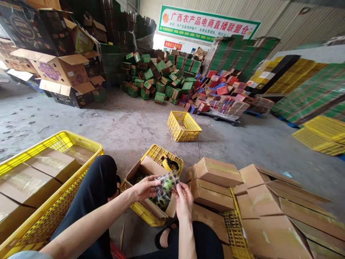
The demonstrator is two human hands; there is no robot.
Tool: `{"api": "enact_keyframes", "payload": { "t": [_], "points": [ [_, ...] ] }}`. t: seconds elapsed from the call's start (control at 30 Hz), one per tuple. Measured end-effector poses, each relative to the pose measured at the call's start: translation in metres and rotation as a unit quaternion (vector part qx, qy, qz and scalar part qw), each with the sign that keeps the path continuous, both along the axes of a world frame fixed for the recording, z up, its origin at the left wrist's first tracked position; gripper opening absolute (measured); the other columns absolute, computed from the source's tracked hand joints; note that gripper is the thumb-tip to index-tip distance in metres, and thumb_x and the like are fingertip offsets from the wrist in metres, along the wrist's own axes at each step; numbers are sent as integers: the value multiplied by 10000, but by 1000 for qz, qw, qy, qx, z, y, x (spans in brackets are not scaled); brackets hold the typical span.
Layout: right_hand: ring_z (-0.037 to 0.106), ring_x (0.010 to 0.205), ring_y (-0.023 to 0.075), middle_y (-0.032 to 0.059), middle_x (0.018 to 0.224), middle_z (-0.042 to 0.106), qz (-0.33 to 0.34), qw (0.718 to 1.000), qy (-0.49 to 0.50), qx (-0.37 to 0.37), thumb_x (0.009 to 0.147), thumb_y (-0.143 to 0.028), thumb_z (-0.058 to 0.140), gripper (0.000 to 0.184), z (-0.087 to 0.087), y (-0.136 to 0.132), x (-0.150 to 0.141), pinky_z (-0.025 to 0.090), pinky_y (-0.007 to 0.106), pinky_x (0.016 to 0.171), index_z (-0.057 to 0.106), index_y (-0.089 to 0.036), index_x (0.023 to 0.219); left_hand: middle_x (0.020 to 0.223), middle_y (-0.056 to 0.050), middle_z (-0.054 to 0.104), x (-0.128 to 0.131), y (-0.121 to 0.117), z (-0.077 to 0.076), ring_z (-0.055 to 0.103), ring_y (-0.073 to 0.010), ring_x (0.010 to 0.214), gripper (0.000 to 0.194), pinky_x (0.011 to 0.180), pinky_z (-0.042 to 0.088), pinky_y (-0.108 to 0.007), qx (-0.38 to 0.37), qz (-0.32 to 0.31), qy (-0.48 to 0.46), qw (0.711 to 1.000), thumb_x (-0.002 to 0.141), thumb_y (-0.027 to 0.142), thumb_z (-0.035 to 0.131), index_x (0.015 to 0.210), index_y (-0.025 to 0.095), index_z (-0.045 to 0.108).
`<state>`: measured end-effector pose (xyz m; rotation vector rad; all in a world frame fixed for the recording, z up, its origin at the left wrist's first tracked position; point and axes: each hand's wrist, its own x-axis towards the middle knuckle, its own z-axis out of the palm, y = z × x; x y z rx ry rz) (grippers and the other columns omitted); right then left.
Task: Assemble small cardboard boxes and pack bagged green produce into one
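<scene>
Over the right edge of an open box, the left hand and right hand are pinched closed on a spotted bag; beyond, a tape dispenser lies on a crate.

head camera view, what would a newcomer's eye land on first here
Probably the jumbled heap of green boxes at the back centre, with the white, green-bordered banner higher up behind it. Nearer, at lower centre, the left hand and right hand hold a dark-spotted clear plastic packet with something green inside, over an open cardboard carton.
</scene>
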<state>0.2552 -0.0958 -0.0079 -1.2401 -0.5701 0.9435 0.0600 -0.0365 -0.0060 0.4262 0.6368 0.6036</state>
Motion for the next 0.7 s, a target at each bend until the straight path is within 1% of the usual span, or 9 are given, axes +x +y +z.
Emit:
{"api": "enact_keyframes", "payload": {
  "t": [0.1, 0.13, 0.2, 0.27, 0.37, 0.47, 0.57, 0.6, 0.7],
  "points": [
    [716, 777, 228, 36, 879, 771, -28, 999, -20, 3, 656, -563, 896, 437, -3, 1, 1, 610, 368, 737, 711, -240, 885, 1049, -85, 778, 3, -4, -7, 766, -218, 881, 626, 897, 535, -352, -12, -9, -16, 1000, 632, 227, 996, 1170, 191, 677],
    [714, 782, 228, 32, 873, 765, -23, 999, -33, 5, 679, -564, 883, 421, -4, 0, 1, 611, 370, 744, 707, -243, 889, 1077, -95, 777, 5, -6, -9, 768, -232, 930, 611, 928, 530, -364, -12, -16, -25, 999, 635, 205, 990, 1161, 186, 680],
    [710, 788, 227, 26, 859, 751, 11, 998, -55, 12, 726, -549, 859, 379, -3, -2, 1, 609, 371, 760, 702, -248, 896, 1106, -101, 773, 9, -8, -12, 763, -238, 988, 587, 960, 522, -357, -9, -18, -36, 999, 631, 166, 982, 1141, 178, 690],
    [703, 790, 224, 23, 845, 735, 49, 997, -63, 20, 753, -528, 847, 344, -1, -5, 1, 604, 366, 769, 696, -248, 884, 1086, -95, 774, 13, -9, -15, 760, -223, 985, 576, 937, 527, -321, -8, -13, -41, 999, 620, 147, 981, 1121, 171, 699],
    [689, 793, 217, 12, 817, 711, 63, 996, -56, 34, 741, -499, 862, 325, 5, -8, 3, 595, 350, 760, 689, -246, 852, 1030, -87, 773, 14, -7, -17, 757, -206, 939, 569, 848, 536, -275, 3, -11, -42, 999, 605, 161, 990, 1100, 167, 710],
    [698, 826, 219, 21, 869, 738, 58, 997, -42, 38, 735, -491, 864, 328, 7, -6, 3, 591, 344, 769, 704, -247, 886, 980, -76, 761, 14, -5, -17, 743, -190, 855, 576, 757, 524, -254, 49, 11, -25, 998, 594, 208, 1004, 1094, 167, 720],
    [720, 926, 233, 53, 1064, 781, 46, 998, -25, 25, 756, -515, 847, 405, 1, -3, 4, 591, 350, 809, 731, -261, 1050, 964, -72, 751, 14, -3, -15, 712, -174, 787, 616, 726, 504, -258, 113, 25, 3, 993, 574, 258, 1015, 1111, 163, 728],
    [722, 944, 236, 59, 1093, 785, 39, 999, -25, 17, 755, -526, 847, 429, -3, -2, 5, 590, 349, 816, 739, -258, 1073, 963, -76, 751, 14, -3, -13, 704, -178, 786, 625, 731, 501, -264, 133, 25, 13, 991, 572, 279, 1015, 1115, 158, 731],
    [726, 917, 241, 77, 1041, 801, 14, 999, -41, 2, 742, -547, 856, 431, -16, 0, 11, 587, 347, 815, 771, -219, 1008, 954, -92, 756, 14, -2, -6, 690, -202, 815, 616, 738, 489, -274, 188, 26, 45, 981, 585, 348, 1005, 1101, 136, 745]
  ]
}}
